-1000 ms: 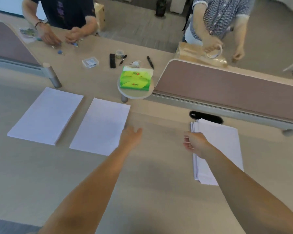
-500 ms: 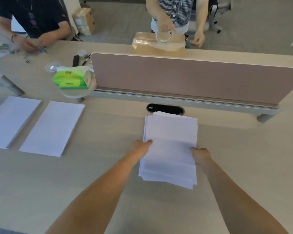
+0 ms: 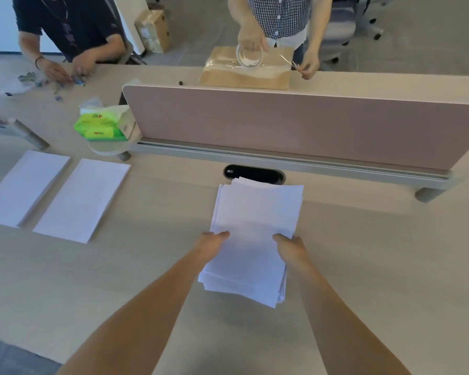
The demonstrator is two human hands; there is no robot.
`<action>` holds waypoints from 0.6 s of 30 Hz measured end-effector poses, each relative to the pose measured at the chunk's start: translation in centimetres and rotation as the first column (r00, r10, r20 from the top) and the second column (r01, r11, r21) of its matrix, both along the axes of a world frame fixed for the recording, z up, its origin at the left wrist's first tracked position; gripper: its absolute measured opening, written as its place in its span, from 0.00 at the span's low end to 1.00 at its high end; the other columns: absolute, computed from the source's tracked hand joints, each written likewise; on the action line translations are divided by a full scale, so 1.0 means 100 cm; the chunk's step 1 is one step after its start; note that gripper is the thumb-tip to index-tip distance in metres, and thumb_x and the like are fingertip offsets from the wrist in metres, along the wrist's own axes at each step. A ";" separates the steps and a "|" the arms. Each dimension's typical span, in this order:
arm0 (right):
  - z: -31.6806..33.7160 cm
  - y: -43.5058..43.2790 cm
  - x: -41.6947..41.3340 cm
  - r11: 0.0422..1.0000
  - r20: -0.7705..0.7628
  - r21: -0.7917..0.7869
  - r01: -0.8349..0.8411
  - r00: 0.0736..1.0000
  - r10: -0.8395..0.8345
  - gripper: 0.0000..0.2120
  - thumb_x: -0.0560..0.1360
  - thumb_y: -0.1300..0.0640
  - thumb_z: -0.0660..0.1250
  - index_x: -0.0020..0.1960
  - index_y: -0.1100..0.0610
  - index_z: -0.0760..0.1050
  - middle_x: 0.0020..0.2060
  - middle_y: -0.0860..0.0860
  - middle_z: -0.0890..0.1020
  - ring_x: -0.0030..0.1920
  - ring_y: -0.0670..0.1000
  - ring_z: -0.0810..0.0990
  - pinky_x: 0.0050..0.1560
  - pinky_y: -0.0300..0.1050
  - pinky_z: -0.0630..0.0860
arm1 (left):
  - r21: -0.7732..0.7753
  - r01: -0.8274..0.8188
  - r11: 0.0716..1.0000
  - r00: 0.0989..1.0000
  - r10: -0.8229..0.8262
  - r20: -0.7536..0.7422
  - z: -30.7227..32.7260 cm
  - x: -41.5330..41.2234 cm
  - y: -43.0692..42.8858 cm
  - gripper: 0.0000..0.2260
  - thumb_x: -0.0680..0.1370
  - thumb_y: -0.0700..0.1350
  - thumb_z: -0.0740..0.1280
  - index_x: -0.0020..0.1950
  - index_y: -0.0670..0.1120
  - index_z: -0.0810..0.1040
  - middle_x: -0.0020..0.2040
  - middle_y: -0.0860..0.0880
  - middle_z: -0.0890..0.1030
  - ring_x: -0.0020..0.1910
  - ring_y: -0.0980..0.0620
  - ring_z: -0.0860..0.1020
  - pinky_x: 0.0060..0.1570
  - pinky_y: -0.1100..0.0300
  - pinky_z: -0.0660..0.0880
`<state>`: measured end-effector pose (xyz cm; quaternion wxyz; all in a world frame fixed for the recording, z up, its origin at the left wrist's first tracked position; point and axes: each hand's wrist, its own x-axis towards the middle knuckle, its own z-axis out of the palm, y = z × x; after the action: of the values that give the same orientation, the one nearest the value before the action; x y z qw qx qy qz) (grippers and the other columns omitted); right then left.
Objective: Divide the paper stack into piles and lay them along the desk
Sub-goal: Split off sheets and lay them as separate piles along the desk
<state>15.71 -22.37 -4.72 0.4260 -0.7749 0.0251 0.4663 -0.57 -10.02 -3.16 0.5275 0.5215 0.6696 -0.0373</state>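
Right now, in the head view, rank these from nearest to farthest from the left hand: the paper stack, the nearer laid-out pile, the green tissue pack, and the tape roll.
Measured from the left hand:
1. paper stack, touching it, just right.
2. nearer laid-out pile, on the desk to the left.
3. green tissue pack, farther back and left, beside the divider.
4. tape roll, beyond the divider, held by another person.

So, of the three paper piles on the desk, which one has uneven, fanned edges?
The paper stack held between the left hand and right hand. The two laid piles, far-left pile and second pile, lie flat with squared edges.
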 end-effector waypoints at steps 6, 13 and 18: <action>-0.009 0.003 0.003 0.998 -0.194 0.048 0.049 0.980 -0.039 0.14 0.72 0.56 0.71 0.56 0.59 0.78 0.48 0.56 0.84 0.48 0.59 0.83 0.54 0.58 0.81 | -0.008 -0.075 0.997 0.997 0.075 0.030 -0.001 -0.001 0.000 0.26 0.71 0.56 0.71 0.62 0.40 0.77 0.57 0.43 0.80 0.55 0.43 0.79 0.60 0.50 0.75; -0.008 0.006 0.012 0.991 0.085 0.049 -0.123 0.989 0.118 0.10 0.76 0.61 0.63 0.56 0.56 0.78 0.41 0.53 0.80 0.39 0.55 0.77 0.41 0.45 0.71 | 0.019 -0.057 0.998 0.998 0.057 0.012 -0.007 -0.005 0.010 0.21 0.72 0.57 0.69 0.55 0.41 0.79 0.54 0.44 0.81 0.53 0.43 0.79 0.61 0.50 0.74; -0.010 -0.006 0.018 0.993 0.028 0.106 -0.057 0.998 0.054 0.09 0.76 0.66 0.63 0.51 0.57 0.79 0.36 0.52 0.79 0.30 0.49 0.76 0.25 0.34 0.70 | 0.062 0.005 0.998 0.999 -0.002 -0.043 -0.006 -0.003 0.009 0.12 0.76 0.55 0.67 0.45 0.47 0.73 0.45 0.46 0.75 0.42 0.47 0.73 0.49 0.55 0.71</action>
<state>17.55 -22.96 -5.76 0.4538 -0.7572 -0.0265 0.4690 -0.83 -9.15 -3.73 0.4968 0.5378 0.6806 -0.0287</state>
